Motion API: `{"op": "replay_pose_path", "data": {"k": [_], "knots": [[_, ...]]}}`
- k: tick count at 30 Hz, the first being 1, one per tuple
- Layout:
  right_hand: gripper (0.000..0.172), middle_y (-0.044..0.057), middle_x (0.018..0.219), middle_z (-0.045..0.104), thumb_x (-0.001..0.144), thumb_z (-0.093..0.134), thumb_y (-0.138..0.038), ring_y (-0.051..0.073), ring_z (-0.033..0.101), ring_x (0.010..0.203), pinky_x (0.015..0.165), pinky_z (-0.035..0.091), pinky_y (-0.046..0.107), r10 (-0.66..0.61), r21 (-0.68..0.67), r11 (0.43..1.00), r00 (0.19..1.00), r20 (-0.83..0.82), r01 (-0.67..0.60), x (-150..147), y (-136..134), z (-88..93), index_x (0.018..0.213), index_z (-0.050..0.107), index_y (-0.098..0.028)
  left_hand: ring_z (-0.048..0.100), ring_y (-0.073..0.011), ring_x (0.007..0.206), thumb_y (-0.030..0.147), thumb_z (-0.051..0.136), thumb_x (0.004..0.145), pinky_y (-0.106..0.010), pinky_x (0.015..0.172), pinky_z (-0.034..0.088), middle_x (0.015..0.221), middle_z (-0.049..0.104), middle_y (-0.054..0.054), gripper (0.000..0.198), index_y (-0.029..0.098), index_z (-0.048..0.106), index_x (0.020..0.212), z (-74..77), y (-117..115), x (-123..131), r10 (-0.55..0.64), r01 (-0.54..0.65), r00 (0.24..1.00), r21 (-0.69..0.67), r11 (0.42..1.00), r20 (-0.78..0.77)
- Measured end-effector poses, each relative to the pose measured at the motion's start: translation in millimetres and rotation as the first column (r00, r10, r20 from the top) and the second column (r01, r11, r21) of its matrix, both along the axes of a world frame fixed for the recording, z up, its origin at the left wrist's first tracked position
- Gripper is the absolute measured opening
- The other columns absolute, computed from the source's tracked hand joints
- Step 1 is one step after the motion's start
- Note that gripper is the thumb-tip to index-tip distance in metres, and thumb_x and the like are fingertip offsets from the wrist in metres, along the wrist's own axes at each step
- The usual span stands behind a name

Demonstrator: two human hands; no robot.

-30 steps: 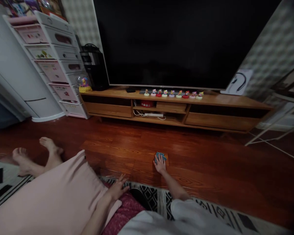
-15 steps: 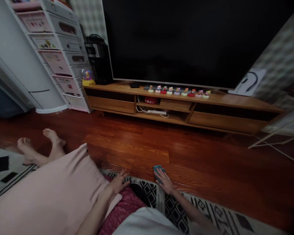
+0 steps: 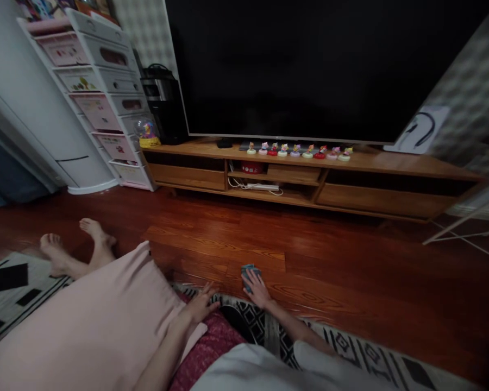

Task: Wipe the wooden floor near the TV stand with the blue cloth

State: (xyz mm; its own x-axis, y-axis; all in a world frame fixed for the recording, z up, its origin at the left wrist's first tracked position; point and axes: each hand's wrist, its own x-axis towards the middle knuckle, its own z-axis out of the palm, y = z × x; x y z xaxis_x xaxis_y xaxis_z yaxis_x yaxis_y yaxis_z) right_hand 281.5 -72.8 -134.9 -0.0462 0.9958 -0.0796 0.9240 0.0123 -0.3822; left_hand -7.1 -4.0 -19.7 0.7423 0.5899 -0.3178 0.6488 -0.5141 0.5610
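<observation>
Pressed down over a folded blue-green cloth (image 3: 248, 268) is my right hand (image 3: 257, 290), its fingers spread across the top. The cloth lies on the reddish wood floor (image 3: 309, 260), just past the edge of the patterned rug (image 3: 342, 347). Part of the cloth is hidden under the palm. My left hand (image 3: 204, 307) rests by my leg in dark red trousers (image 3: 212, 347), fingers apart and nothing in them. A pale pink pillow or cushion (image 3: 93, 320) lies across my lap, beside the left forearm.
Bare feet (image 3: 95, 233) stretch out at the left. Ahead stands a low wooden TV cabinet (image 3: 187, 176) with a row of small figurines (image 3: 284, 150) and a large television (image 3: 289, 70). A drawer tower (image 3: 101, 103) stands left; thin white legs of a stand (image 3: 452, 228) are right.
My right hand has slid left and slightly forward over the floor, taking the cloth with it. The left hand stays by my leg. The view has shifted a little.
</observation>
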Motion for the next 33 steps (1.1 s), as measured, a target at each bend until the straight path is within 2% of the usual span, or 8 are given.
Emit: {"op": "replay_pose_path", "data": {"k": [5, 10, 13, 16, 21, 26, 29, 33], "knots": [[0.056, -0.003, 0.162, 0.017, 0.099, 0.028, -0.055, 0.019, 0.013, 0.148, 0.119, 0.015, 0.044, 0.177, 0.038, 0.984, 0.981, -0.072, -0.175, 24.6, -68.3, -12.7, 0.152, 0.023, -0.038, 0.021, -0.0269, 0.147, 0.048, 0.049, 0.092, -0.042, 0.119, 0.021, 0.158, 0.031, -0.007, 0.056, 0.023, 0.045, 0.143, 1.6, -3.6, -0.4, 0.011, -0.011, 1.0, -0.005, 1.0, -0.013], [0.057, 0.001, 0.16, 0.023, 0.098, 0.023, -0.052, 0.022, 0.016, 0.148, 0.118, 0.018, 0.048, -0.246, 0.047, 0.969, 0.968, 0.04, 0.244, 105.7, -65.0, -12.4, 0.151, 0.03, -0.033, 0.023, -0.0269, 0.146, 0.048, 0.05, 0.092, -0.042, 0.119, 0.024, 0.157, 0.033, -0.007, 0.057, 0.022, 0.046, 0.143, 0.2, -1.8, -1.2, -0.001, 0.001, 1.0, -0.009, 1.0, -0.005], [0.06, 0.006, 0.162, 0.019, 0.098, 0.02, -0.047, 0.025, 0.014, 0.148, 0.116, 0.017, 0.053, -0.613, 0.081, 0.79, 0.785, 0.09, 0.608, 120.4, -30.9, -10.6, 0.154, 0.025, -0.026, 0.022, -0.0259, 0.147, 0.05, 0.049, 0.092, -0.041, 0.119, 0.023, 0.157, 0.034, -0.007, 0.058, 0.022, 0.046, 0.143, -0.8, -0.2, -1.9, 0.0, 0.0, 1.0, -0.005, 1.0, 0.001], [0.062, 0.01, 0.162, 0.015, 0.098, 0.02, -0.045, 0.029, 0.011, 0.149, 0.116, 0.014, 0.057, -0.736, 0.098, 0.677, 0.671, 0.089, 0.73, 95.0, 5.4, -7.9, 0.155, 0.022, -0.021, 0.022, -0.0252, 0.146, 0.049, 0.05, 0.092, -0.039, 0.119, 0.022, 0.157, 0.034, -0.007, 0.058, 0.022, 0.045, 0.143, -0.1, 0.4, -2.0, 0.002, -0.002, 1.0, -0.009, 1.0, 0.003], [0.058, 0.004, 0.162, 0.019, 0.098, 0.029, -0.045, 0.024, 0.011, 0.149, 0.118, 0.013, 0.05, -0.269, 0.102, 0.96, 0.962, 0.054, 0.263, 9.5, 17.4, -10.3, 0.153, 0.026, -0.028, 0.023, -0.025, 0.146, 0.049, 0.051, 0.092, -0.038, 0.119, 0.023, 0.157, 0.033, -0.007, 0.056, 0.022, 0.048, 0.141, 3.2, -0.6, -1.3, 0.008, -0.008, 1.0, -0.003, 1.0, 0.01], [0.058, -0.001, 0.162, 0.016, 0.099, 0.032, -0.05, 0.019, 0.011, 0.149, 0.119, 0.013, 0.043, 0.255, 0.08, 0.964, 0.967, -0.025, -0.252, -13.5, -34.6, -13.1, 0.153, 0.021, -0.034, 0.021, -0.0254, 0.147, 0.047, 0.05, 0.093, -0.039, 0.119, 0.021, 0.158, 0.032, -0.009, 0.057, 0.02, 0.045, 0.143, 7.9, -3.6, -0.5, 0.004, -0.004, 1.0, -0.002, 1.0, -0.02], [0.056, -0.001, 0.162, 0.018, 0.099, 0.027, -0.054, 0.019, 0.012, 0.149, 0.119, 0.014, 0.044, 0.191, 0.042, 0.981, 0.981, -0.031, -0.189, 29.4, -61.0, -10.1, 0.152, 0.024, -0.034, 0.02, -0.0254, 0.147, 0.048, 0.048, 0.093, -0.04, 0.119, 0.021, 0.158, 0.032, -0.007, 0.056, 0.023, 0.045, 0.143, 9.8, -5.1, -0.5, 0.009, -0.009, 0.999, -0.007, 1.0, -0.032], [0.056, 0.001, 0.161, 0.022, 0.099, 0.022, -0.049, 0.019, 0.013, 0.148, 0.118, 0.017, 0.045, -0.172, 0.06, 0.984, 0.984, 0.046, 0.169, 95.3, -59.3, -5.3, 0.151, 0.031, -0.03, 0.019, -0.0259, 0.147, 0.049, 0.048, 0.094, -0.04, 0.119, 0.021, 0.158, 0.032, -0.007, 0.056, 0.023, 0.045, 0.143, 9.2, -4.8, -0.3, 0.003, -0.004, 0.999, -0.021, 1.0, -0.032]]}}
